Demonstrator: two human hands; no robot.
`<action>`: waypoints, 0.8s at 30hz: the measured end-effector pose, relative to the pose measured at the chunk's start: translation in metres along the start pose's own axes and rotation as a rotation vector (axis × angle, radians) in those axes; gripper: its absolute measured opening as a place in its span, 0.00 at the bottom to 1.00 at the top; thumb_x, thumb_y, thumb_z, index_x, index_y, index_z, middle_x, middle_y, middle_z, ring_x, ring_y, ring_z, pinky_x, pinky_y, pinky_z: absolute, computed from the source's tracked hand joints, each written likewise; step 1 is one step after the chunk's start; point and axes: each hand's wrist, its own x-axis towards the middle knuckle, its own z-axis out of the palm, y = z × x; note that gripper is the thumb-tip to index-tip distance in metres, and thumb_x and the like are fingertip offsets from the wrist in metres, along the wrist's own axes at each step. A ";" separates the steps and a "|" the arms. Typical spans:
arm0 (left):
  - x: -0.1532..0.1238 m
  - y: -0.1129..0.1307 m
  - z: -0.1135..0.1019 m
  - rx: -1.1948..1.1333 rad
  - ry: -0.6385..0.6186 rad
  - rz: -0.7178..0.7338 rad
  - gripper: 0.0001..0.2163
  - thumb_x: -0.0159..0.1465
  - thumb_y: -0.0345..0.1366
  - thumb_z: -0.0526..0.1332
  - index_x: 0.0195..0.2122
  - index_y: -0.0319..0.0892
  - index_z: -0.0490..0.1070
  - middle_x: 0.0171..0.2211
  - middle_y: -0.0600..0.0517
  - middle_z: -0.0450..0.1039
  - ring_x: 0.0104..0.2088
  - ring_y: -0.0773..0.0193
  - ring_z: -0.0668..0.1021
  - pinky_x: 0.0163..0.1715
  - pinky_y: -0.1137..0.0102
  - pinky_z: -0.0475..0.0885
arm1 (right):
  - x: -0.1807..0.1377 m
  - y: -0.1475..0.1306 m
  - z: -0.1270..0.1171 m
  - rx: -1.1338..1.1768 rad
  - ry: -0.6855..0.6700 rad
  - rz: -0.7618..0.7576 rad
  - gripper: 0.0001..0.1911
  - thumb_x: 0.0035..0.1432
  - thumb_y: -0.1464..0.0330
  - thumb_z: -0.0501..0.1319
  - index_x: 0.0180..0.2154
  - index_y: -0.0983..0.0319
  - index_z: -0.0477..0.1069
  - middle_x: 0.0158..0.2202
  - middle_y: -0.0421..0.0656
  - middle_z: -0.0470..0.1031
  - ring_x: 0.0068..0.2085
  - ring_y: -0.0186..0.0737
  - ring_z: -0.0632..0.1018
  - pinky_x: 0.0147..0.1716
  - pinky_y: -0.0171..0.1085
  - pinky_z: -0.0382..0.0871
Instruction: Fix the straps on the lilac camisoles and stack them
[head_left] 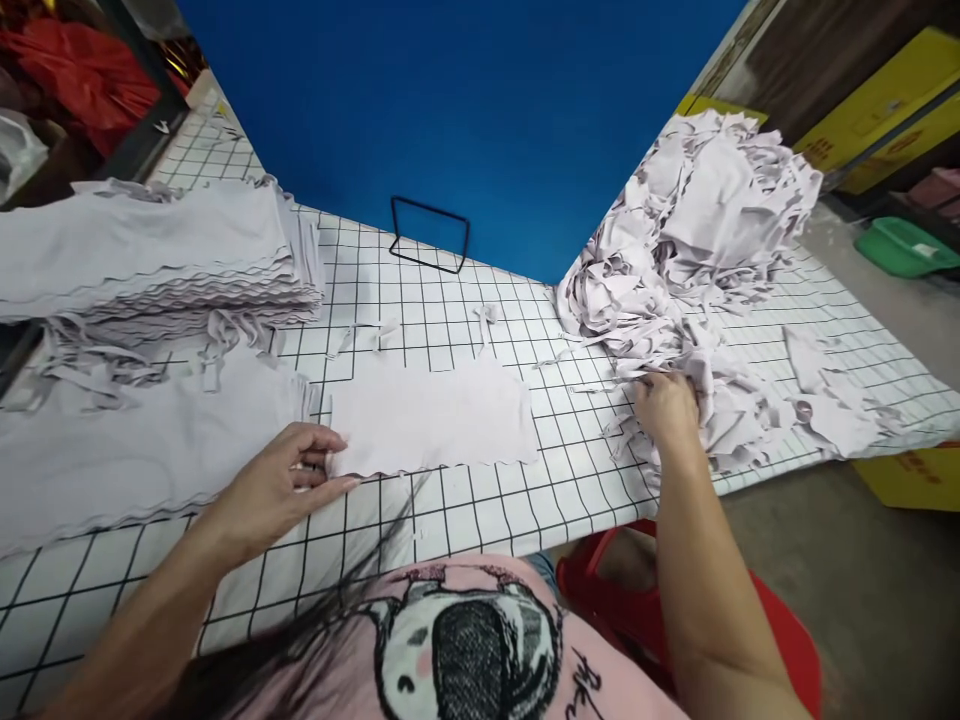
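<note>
A flat rectangular piece of pale fabric with wavy long edges lies on the table in front of me. My left hand touches its near left corner, thumb and index finger apart at the edge. To the right, my right hand reaches into a heap of pale fabric scraps, its fingers curled into the strips at the near side. The fingertips there are partly hidden. Left of the single piece lie a tall stack of similar fabric pieces and a lower stack of fabric pieces.
A white grid-patterned tablecloth covers the table. A large blue panel rises behind it, with a black wire-like rectangle at its lower edge. Below right is a red stool; a green basin sits farther right.
</note>
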 end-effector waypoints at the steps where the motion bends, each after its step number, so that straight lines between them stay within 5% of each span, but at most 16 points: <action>1: -0.002 0.002 0.000 0.062 0.038 -0.015 0.26 0.50 0.56 0.69 0.44 0.44 0.70 0.48 0.46 0.71 0.41 0.55 0.79 0.37 0.64 0.79 | -0.011 -0.016 -0.005 0.010 0.029 -0.007 0.17 0.61 0.62 0.55 0.39 0.67 0.77 0.43 0.57 0.72 0.47 0.55 0.72 0.45 0.49 0.66; 3: -0.004 0.009 0.002 0.191 0.091 -0.081 0.26 0.53 0.58 0.66 0.45 0.45 0.69 0.44 0.47 0.73 0.37 0.57 0.80 0.33 0.65 0.78 | -0.040 -0.053 -0.012 0.122 0.014 -0.065 0.19 0.63 0.57 0.54 0.37 0.64 0.74 0.39 0.53 0.73 0.41 0.50 0.73 0.40 0.45 0.67; 6: -0.006 0.017 0.007 0.334 0.134 -0.189 0.24 0.60 0.58 0.58 0.47 0.44 0.67 0.37 0.50 0.75 0.31 0.59 0.80 0.31 0.65 0.76 | -0.084 -0.104 -0.012 0.309 -0.245 -0.233 0.19 0.63 0.52 0.56 0.33 0.61 0.70 0.34 0.46 0.73 0.34 0.42 0.73 0.32 0.38 0.65; 8: -0.006 0.019 0.013 0.383 0.174 -0.140 0.22 0.63 0.55 0.55 0.46 0.42 0.67 0.38 0.49 0.74 0.30 0.60 0.79 0.32 0.65 0.75 | -0.102 -0.122 -0.008 0.294 -0.292 -0.299 0.17 0.62 0.54 0.58 0.33 0.60 0.68 0.32 0.45 0.73 0.33 0.42 0.73 0.30 0.37 0.63; 13: -0.005 0.013 0.029 0.561 0.219 0.168 0.12 0.67 0.43 0.53 0.44 0.40 0.67 0.46 0.45 0.68 0.38 0.59 0.78 0.36 0.64 0.76 | -0.103 -0.113 0.006 0.165 -0.199 -0.280 0.12 0.66 0.61 0.54 0.34 0.61 0.69 0.31 0.45 0.74 0.32 0.43 0.73 0.28 0.38 0.60; 16: -0.005 0.009 0.035 0.664 0.293 0.281 0.10 0.68 0.39 0.53 0.45 0.40 0.67 0.45 0.44 0.68 0.43 0.56 0.77 0.41 0.62 0.76 | -0.106 -0.107 0.005 0.124 -0.098 -0.382 0.18 0.67 0.60 0.52 0.48 0.64 0.71 0.44 0.53 0.76 0.44 0.51 0.74 0.37 0.43 0.65; 20: -0.004 0.000 0.042 0.776 0.360 0.444 0.14 0.69 0.39 0.53 0.53 0.39 0.66 0.55 0.40 0.66 0.55 0.48 0.70 0.54 0.54 0.71 | -0.126 -0.112 0.001 0.076 -0.205 -0.693 0.27 0.69 0.57 0.49 0.64 0.60 0.58 0.65 0.51 0.62 0.63 0.54 0.63 0.57 0.52 0.56; 24: 0.000 -0.010 0.047 0.850 0.353 0.463 0.17 0.69 0.37 0.51 0.57 0.37 0.64 0.59 0.39 0.65 0.61 0.42 0.65 0.56 0.47 0.67 | -0.132 -0.111 0.003 0.029 -0.272 -0.611 0.29 0.70 0.57 0.46 0.67 0.61 0.53 0.70 0.48 0.53 0.69 0.51 0.54 0.61 0.53 0.51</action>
